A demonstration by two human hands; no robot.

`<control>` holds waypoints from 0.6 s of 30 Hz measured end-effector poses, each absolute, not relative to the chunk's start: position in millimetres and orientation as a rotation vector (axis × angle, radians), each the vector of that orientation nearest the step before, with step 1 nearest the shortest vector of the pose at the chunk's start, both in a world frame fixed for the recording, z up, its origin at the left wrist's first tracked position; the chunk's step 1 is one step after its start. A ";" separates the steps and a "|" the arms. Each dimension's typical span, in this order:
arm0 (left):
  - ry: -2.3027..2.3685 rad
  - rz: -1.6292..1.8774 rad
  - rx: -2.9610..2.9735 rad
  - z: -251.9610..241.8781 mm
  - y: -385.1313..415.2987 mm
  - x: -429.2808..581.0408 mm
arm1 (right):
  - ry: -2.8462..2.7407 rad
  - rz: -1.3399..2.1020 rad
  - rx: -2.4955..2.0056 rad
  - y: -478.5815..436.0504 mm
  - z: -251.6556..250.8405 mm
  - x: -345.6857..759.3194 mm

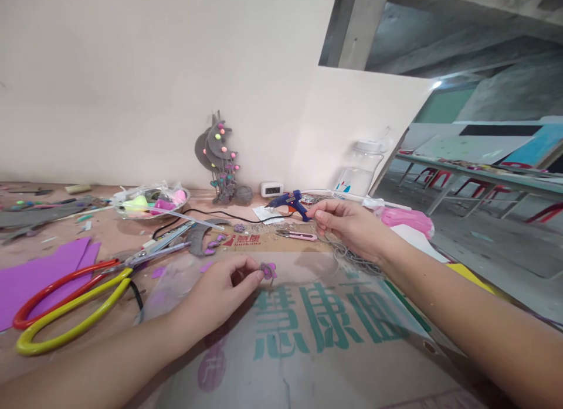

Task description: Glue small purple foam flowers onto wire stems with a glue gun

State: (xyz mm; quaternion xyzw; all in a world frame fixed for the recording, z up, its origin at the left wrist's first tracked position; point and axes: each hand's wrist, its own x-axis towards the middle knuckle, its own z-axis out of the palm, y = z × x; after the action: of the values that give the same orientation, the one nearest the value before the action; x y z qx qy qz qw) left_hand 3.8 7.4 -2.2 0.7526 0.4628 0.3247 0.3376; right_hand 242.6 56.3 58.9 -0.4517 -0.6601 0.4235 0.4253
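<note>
My left hand is closed in a pinch over the plastic-covered cardboard. Between its fingertips is a small purple and grey felt piece, its exact shape too small to make out. Farther off, my right hand has its fingers drawn together at the handle end of a blue glue gun. The gun's nozzle points left above a white paper scrap. Grey yarn lies loosely beneath my right hand. A grey felt crescent with purple pieces lies beyond my left hand.
Large red-and-yellow-handled scissors and purple sheets lie left. Pink-handled snips lie mid-table. Behind are a bowl of pompoms, a decorated felt hanging, a small clock and a clear bottle. A black cord crosses the table.
</note>
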 end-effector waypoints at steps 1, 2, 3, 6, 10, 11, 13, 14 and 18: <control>1.208 0.839 1.965 -2.5 7.6 3.7 | -1.622 1.071 -1.113 57.5 58.6 243.1; 1.208 0.835 1.969 -2.7 7.8 3.5 | -1.597 1.083 -1.095 58.5 58.2 243.6; 1.208 0.831 1.972 -3.0 7.9 3.4 | -1.576 1.093 -1.077 59.4 57.8 243.9; 1.195 0.841 1.974 -3.6 8.0 3.2 | -1.527 1.129 -1.037 60.6 56.5 243.9; 1.199 0.844 1.977 -4.5 8.1 3.3 | -1.475 1.216 -1.015 60.3 53.5 242.4; 1.199 0.840 1.982 -4.8 8.1 3.2 | -1.470 1.237 -1.020 60.3 52.7 242.1; 1.203 0.833 1.989 -5.3 8.2 3.0 | -1.459 1.271 -1.034 60.5 51.0 242.4; 1.204 0.826 1.990 -5.6 8.2 2.8 | -1.449 1.285 -1.040 60.8 50.2 242.7; 1.217 0.813 1.980 -5.8 7.6 2.2 | -1.401 1.328 -1.046 62.8 47.3 244.2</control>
State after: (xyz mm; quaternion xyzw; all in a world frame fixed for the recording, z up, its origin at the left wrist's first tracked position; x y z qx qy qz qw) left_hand 2.2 7.6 -5.8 0.7581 0.4660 0.3114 0.3334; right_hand 244.2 62.8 47.3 -0.4240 -0.5680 0.5385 0.4556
